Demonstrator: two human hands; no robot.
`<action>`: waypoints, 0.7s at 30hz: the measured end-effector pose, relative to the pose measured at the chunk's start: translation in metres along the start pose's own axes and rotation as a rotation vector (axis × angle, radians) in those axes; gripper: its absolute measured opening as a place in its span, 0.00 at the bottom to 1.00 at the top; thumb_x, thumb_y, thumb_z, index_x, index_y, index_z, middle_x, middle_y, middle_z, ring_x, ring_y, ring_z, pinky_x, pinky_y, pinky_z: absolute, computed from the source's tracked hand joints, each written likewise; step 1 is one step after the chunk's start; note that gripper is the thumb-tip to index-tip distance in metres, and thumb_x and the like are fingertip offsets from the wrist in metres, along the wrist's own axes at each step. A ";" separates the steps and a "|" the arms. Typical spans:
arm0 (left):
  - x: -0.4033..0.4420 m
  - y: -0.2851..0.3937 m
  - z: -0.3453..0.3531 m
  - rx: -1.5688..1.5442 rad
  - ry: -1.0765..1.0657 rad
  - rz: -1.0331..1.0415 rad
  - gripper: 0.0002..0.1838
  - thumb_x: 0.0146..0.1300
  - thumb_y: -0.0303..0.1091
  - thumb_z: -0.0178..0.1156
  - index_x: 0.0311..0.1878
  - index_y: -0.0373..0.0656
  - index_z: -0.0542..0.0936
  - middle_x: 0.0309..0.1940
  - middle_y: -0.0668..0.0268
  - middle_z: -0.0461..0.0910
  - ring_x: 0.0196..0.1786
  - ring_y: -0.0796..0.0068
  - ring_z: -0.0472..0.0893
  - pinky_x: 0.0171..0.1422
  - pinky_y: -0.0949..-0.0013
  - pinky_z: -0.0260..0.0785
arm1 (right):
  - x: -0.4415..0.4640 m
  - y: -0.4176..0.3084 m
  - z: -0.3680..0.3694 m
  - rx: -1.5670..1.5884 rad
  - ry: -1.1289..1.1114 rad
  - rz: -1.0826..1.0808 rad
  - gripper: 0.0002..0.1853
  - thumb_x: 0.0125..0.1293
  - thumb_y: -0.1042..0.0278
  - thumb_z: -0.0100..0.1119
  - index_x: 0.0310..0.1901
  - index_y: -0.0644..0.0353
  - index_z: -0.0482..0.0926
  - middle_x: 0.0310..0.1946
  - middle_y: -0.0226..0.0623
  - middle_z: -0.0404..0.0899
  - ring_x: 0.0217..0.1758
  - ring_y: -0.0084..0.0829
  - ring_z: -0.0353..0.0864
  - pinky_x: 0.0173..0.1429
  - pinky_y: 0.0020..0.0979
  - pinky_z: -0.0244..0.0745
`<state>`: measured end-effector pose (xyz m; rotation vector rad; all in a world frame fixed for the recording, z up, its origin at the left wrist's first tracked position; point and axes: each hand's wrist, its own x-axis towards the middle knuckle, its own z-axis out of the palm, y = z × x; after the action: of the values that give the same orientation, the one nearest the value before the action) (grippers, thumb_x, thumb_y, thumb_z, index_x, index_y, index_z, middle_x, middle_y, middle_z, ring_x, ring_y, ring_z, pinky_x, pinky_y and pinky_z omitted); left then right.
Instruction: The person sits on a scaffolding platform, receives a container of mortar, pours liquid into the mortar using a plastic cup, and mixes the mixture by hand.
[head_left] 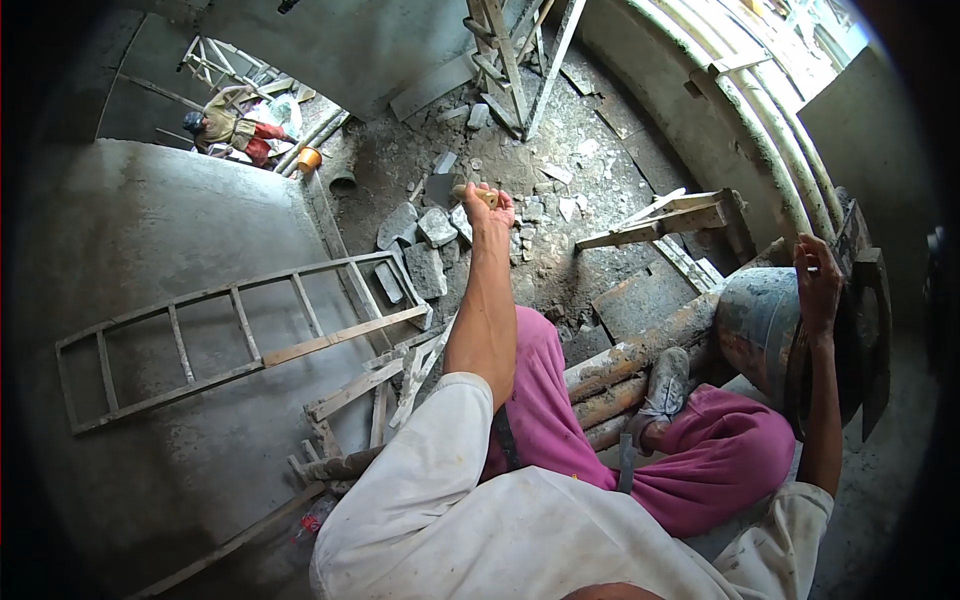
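Grey and flat, the blade of a small trowel with a tan, wood-like handle (pixel 440 190) points away from the person's left grip (pixel 490 205), whose fingers are wrapped around that handle. The tool is held out in front, in the air over the rubble-strewn floor (pixel 545 215), with broken grey concrete chunks (pixel 427 271) below it in the view. It looks light and stiff, a thin plate that should not bend much; the handle is the place to take hold, firmly, since wet mortar could make it slippery, and the blade's edges are better left alone. The right grip (pixel 818 268) hangs by the rim of a grey-blue, mortar-smeared bucket (pixel 755 320), its fingers loosely curled; whether it touches the rim or holds anything is unclear. The bucket looks rigid and, if filled, probably heavy, best taken by its rim. Faded bluish and reddish patches on its side may be worn print, but no brand, label or lettering can be read anywhere.
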<state>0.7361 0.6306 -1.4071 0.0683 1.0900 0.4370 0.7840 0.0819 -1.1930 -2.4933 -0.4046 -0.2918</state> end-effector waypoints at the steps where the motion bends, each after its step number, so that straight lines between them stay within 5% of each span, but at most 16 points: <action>1: 0.000 -0.001 0.000 -0.025 -0.011 0.004 0.17 0.64 0.56 0.63 0.35 0.52 0.79 0.28 0.76 0.76 0.32 0.78 0.73 0.39 0.68 0.72 | 0.000 0.001 0.001 0.009 0.000 0.005 0.09 0.69 0.72 0.62 0.50 0.58 0.82 0.36 0.36 0.85 0.36 0.28 0.86 0.42 0.32 0.79; 21: 0.017 0.002 -0.004 -0.007 0.013 0.012 0.17 0.63 0.56 0.63 0.32 0.53 0.79 0.24 0.76 0.74 0.30 0.77 0.74 0.37 0.68 0.71 | 0.001 -0.001 -0.003 -0.023 -0.044 -0.017 0.10 0.68 0.73 0.61 0.51 0.58 0.81 0.35 0.37 0.85 0.34 0.27 0.85 0.40 0.32 0.78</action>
<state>0.7388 0.6384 -1.4223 0.0655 1.1008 0.4526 0.7839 0.0813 -1.1903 -2.5236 -0.4424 -0.2505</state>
